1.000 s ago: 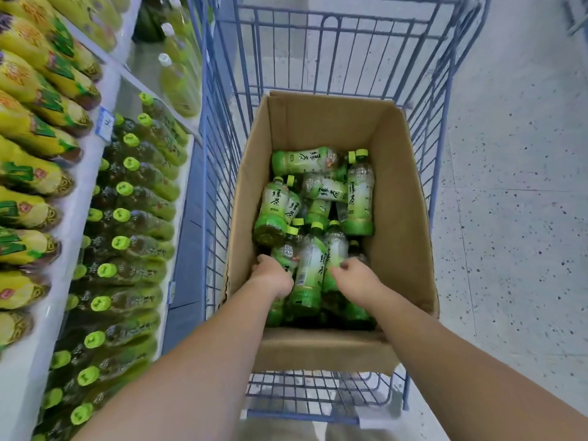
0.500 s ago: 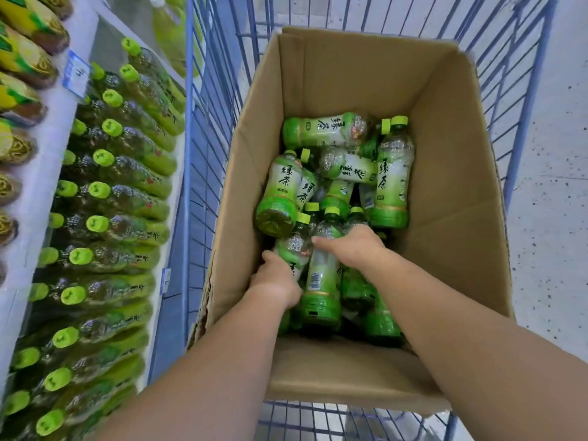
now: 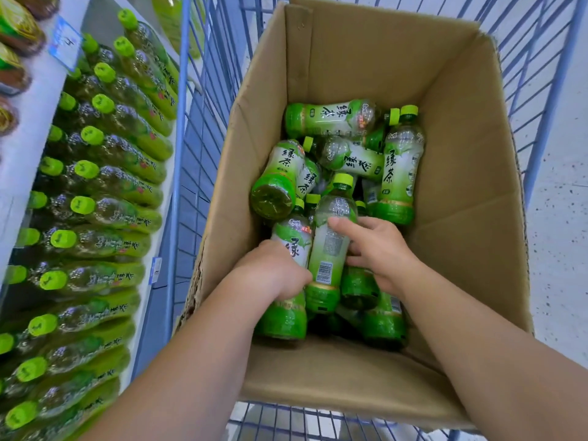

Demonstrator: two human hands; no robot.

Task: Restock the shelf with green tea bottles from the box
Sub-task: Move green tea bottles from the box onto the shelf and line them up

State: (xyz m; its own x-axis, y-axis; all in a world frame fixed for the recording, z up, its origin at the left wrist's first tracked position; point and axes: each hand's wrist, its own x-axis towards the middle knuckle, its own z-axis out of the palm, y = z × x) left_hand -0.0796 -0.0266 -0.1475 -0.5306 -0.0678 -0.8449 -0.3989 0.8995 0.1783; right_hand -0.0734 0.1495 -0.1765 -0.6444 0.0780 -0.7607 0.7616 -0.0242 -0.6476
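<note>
An open cardboard box (image 3: 461,198) sits in a blue wire cart and holds several green tea bottles with lime caps, lying jumbled. My left hand (image 3: 273,272) grips one bottle (image 3: 288,313) near the box's front left, fingers wrapped round its middle. My right hand (image 3: 378,249) grips a neighbouring bottle (image 3: 331,243), thumb across its label and fingers behind it. That bottle's cap points away from me. Other bottles (image 3: 401,173) lie deeper in the box.
The blue wire cart (image 3: 197,128) surrounds the box. On the left, a white shelf (image 3: 28,148) carries rows of green tea bottles (image 3: 105,173) with lime caps facing out, and darker yellow-labelled bottles above. Speckled floor (image 3: 560,218) lies to the right.
The view has come closer to the box. Both hands went deeper among the bottles; my right hand wrapped round one bottle and my left hand closed round the one beside it.
</note>
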